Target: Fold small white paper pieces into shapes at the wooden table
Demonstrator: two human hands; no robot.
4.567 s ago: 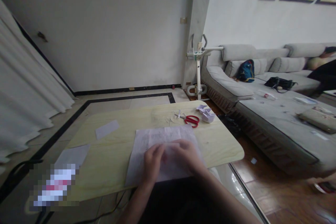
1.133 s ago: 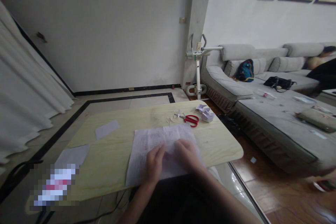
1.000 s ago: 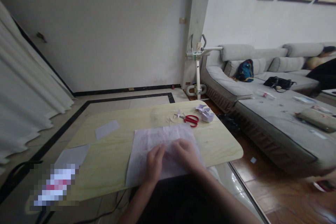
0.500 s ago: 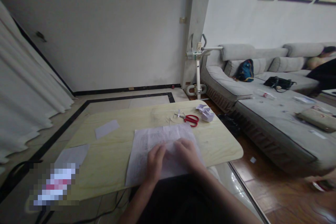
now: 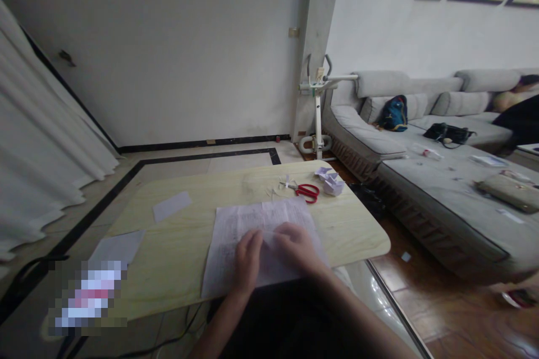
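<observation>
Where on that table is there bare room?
The table looks bare between the large sheet and the tabletop's right edge, and between that sheet and the white slip leftward. Crowded: far right, with red scissors, scraps, creased paper; and around left hand and right hand.

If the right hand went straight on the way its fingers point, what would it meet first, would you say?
Beyond the pale piece that it seems to hold, the right hand would probably meet the left hand, though the depth between them is hard to judge.
</observation>
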